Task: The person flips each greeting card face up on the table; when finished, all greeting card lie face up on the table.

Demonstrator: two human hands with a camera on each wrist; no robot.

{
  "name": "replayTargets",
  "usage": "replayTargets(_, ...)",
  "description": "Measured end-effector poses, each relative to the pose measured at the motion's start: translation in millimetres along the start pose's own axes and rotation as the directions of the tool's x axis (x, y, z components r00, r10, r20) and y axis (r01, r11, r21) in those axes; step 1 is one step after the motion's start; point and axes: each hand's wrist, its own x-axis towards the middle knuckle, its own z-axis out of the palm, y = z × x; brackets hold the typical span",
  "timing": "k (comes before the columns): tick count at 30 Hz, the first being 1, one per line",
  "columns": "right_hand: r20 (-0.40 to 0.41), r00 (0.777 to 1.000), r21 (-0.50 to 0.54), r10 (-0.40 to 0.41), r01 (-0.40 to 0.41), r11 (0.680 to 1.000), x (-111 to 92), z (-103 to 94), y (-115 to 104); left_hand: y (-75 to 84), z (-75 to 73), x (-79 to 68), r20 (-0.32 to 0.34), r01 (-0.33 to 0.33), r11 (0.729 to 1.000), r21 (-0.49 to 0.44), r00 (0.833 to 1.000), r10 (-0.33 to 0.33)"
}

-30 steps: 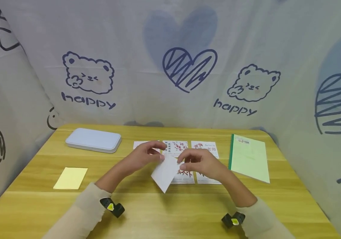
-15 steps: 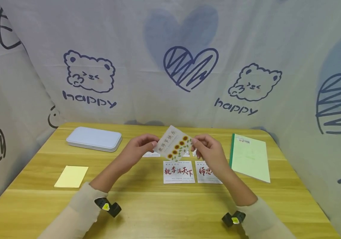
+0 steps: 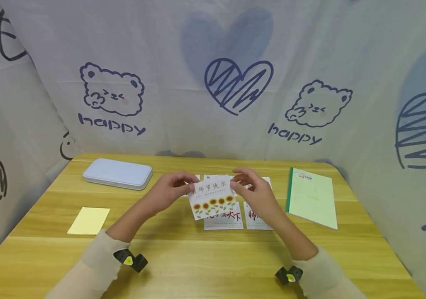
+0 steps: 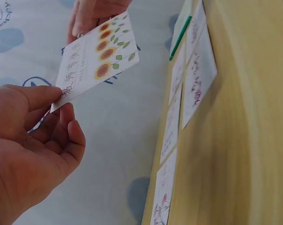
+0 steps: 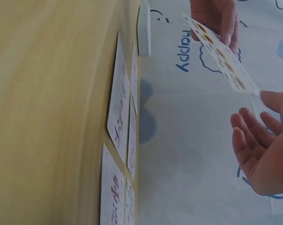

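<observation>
A white card with a row of sunflowers and Chinese writing (image 3: pixel 213 197) is held up above the table, its printed side facing the head camera. My left hand (image 3: pixel 169 189) pinches its left edge between thumb and fingers; the left wrist view shows the thumb on top of the card (image 4: pixel 97 61). At the opposite upper corner, my right hand (image 3: pixel 255 193) pinches it with thumb and fingertip. Beneath and behind it lie several printed cards in two rows, among them one with red characters (image 3: pixel 223 222) and another to its right (image 3: pixel 257 222), partly covered by my right hand.
A pale white-blue case (image 3: pixel 117 172) lies at the back left of the wooden table (image 3: pixel 198 265). Nearer the left edge is a yellow sticky-note pad (image 3: pixel 88 221). A light green notebook with a dark green spine (image 3: pixel 312 197) lies on the right. Patterned cloth hangs behind.
The card, first showing its blank back, has been turned to its sunflower side. Since then it has been levelled from a slant and lowered slightly, both hands staying at it.
</observation>
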Motion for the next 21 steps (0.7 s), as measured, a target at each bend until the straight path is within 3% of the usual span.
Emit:
replayTargets(5, 0.09, 0.995, -0.009, -0.051, 0.052, 0.999, -2.4, 15.3, -0.3, -4.0, -1.3, -7.8, 0.046, 0.009, 0.997, 0.082, 0.999, -0.013)
replayTargets(13, 0.123, 0.992, 0.086, 0.007, -0.017, 0.996, 4.2, 49.7, 7.5, -19.7, -28.6, -21.9, 0.027, 0.087, 0.989, 0.123, 0.996, -0.091)
replayTargets(17, 0.183, 0.983, -0.029, 0.026, -0.021, 0.999, 14.8, 69.7, 10.8, -35.7, -43.6, -26.5, 0.021, 0.121, 0.966, 0.227, 0.991, -0.129)
replayTargets(21, 0.251, 0.967, -0.192, 0.05, -0.001, 0.981, 26.7, 84.3, 15.0, -50.8, -50.7, -25.2, 0.021, 0.133, 0.941, 0.312, 0.989, -0.147)
